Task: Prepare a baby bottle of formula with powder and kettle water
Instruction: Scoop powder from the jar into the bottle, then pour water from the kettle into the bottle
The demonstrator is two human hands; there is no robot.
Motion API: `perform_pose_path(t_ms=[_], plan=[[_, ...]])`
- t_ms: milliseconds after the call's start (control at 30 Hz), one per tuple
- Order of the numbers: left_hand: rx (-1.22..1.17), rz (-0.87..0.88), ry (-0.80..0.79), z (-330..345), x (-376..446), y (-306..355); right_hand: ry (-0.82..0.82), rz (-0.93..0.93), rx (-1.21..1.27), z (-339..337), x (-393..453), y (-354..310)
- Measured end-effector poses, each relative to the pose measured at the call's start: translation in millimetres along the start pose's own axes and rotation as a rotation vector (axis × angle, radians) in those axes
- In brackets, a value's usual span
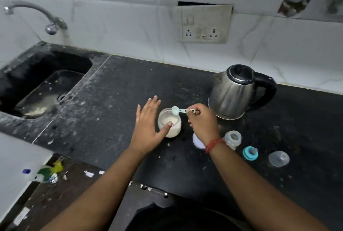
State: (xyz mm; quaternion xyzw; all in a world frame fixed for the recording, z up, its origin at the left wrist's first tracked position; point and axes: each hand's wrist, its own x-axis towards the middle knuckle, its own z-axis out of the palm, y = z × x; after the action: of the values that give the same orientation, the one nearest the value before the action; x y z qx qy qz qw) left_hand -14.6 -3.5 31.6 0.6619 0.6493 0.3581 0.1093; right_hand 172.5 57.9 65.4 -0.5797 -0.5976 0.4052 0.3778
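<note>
An open glass jar of pale formula powder [171, 122] stands on the black counter [111, 101]. My left hand [148, 125] rests against its left side with fingers spread and the thumb on its front. My right hand [203, 121] pinches the handle of a small light-blue scoop [179, 110], whose bowl hovers over the jar's far rim. The open baby bottle [233, 138] stands just right of my right wrist. Its teal teat ring [250, 153] and clear cap [279, 158] lie further right. A steel kettle [233, 93] sits behind them.
A white lid [197, 140] lies partly hidden under my right wrist. A sink [42, 86] with a tap [37, 15] is at the left. A wall socket [204, 24] is behind the counter. Small litter and a green scrap [52, 170] lie near the front edge.
</note>
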Motion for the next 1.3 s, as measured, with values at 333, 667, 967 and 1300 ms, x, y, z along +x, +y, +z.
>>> perform_pose_path(t_ms=[333,667,967,1300], plan=[[0.127,-0.029,-0.119,-11,-15,-20,-0.224,-0.126,-0.580,45,11,-1],[0.080,0.008,-0.136,-10,-9,-6,-0.139,-0.151,-0.431,21,14,-2],[-0.098,0.157,-0.177,17,16,49,0.200,-0.165,-0.269,-74,18,7],[-0.454,0.038,-0.510,74,25,106,0.536,0.034,-0.215,-181,48,58]])
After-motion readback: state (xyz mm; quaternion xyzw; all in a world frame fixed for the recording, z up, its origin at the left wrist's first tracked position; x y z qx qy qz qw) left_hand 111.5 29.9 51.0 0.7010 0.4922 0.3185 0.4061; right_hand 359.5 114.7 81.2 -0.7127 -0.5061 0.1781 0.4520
